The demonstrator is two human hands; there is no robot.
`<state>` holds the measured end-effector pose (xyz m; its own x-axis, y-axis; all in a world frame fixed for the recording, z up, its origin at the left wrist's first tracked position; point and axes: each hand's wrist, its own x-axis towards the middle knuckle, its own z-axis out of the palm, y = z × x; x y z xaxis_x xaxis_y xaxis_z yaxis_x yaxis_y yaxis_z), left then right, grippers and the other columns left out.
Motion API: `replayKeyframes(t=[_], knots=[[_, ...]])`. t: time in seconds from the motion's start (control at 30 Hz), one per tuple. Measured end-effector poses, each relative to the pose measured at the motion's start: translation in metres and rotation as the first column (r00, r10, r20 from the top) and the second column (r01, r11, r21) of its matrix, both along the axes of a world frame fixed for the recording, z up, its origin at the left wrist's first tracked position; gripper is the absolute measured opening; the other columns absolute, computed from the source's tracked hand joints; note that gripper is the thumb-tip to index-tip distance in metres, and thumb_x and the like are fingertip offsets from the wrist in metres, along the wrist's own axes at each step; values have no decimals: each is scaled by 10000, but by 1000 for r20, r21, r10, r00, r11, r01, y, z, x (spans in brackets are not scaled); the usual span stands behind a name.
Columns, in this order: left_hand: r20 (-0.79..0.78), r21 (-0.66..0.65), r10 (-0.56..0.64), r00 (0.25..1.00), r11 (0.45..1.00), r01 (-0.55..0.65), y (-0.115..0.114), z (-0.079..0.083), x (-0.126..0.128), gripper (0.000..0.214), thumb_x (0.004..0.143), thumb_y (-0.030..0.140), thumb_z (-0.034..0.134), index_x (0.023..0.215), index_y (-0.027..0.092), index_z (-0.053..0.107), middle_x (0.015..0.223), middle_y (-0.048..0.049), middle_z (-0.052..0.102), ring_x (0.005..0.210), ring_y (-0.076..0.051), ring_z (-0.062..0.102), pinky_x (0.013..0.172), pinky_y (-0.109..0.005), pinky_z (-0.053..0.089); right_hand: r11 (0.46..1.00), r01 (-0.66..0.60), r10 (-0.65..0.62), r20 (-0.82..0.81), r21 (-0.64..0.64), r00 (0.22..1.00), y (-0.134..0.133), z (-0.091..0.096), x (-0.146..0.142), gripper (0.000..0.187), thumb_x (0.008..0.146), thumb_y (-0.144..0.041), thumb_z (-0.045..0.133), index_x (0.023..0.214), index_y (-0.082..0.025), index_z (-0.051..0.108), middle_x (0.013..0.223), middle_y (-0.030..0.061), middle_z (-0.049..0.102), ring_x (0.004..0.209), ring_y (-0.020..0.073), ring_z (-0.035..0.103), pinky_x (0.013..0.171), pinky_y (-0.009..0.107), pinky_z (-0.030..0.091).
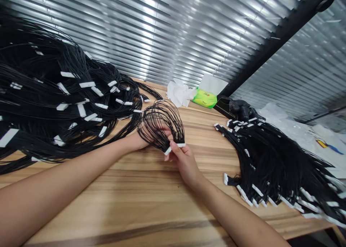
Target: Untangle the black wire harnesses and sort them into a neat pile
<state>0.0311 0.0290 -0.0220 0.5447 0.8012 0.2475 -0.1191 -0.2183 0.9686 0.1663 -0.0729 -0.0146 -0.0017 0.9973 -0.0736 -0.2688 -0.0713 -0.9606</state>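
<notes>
A wire harness (162,113) of many thin black wires is looped above the wooden table, with white connectors (180,144) at its ends. My right hand (186,164) pinches it at the connectors, thumb on top between the two ends. Behind the loop of wires is my left hand (151,135), partly covered by them; its fingers are closed around the wires close to the connectors. Both hands meet near the middle of the table.
A large heap of black wire harnesses (54,95) lies at left, and another pile (270,160) at right. At the back are crumpled white tissue (180,92) and a green tissue pack (205,98), before metal blinds (162,31). Blue-and-yellow cutters (329,145) lie far right.
</notes>
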Motion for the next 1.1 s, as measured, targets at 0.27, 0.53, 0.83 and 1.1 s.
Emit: replayKeyframes(t=[0.27,0.53,0.83,1.1], knots=[[-81,18,22,997,1000,-20,-5,16,-7,242,859,356,561,882,157,696,907,-47,730,895,-186,656,846,-291,497,949,287,-298,79,129,951,5,5,7,362,804,-463,636,571,-189,595,527,-7,591,490,105,403,542,266,353],[-235,522,405,884,819,-236,-17,20,-14,189,903,307,497,944,195,645,668,28,649,587,-105,580,635,-222,429,914,388,-398,71,123,915,10,3,9,362,768,-489,658,585,-185,581,551,-9,593,502,106,383,553,268,349],[-224,804,418,880,590,-76,-10,17,-15,219,949,307,487,1040,262,680,929,18,731,797,-131,651,727,-242,427,920,366,-383,125,140,915,9,3,9,364,782,-481,648,589,-175,604,557,-7,592,502,102,377,541,262,338],[-239,866,456,857,500,-24,-9,22,-15,203,949,326,476,912,200,632,975,-30,679,919,-174,581,792,-298,372,930,345,-362,159,123,919,7,4,7,394,801,-504,615,591,-171,597,561,3,607,506,102,401,554,270,347]])
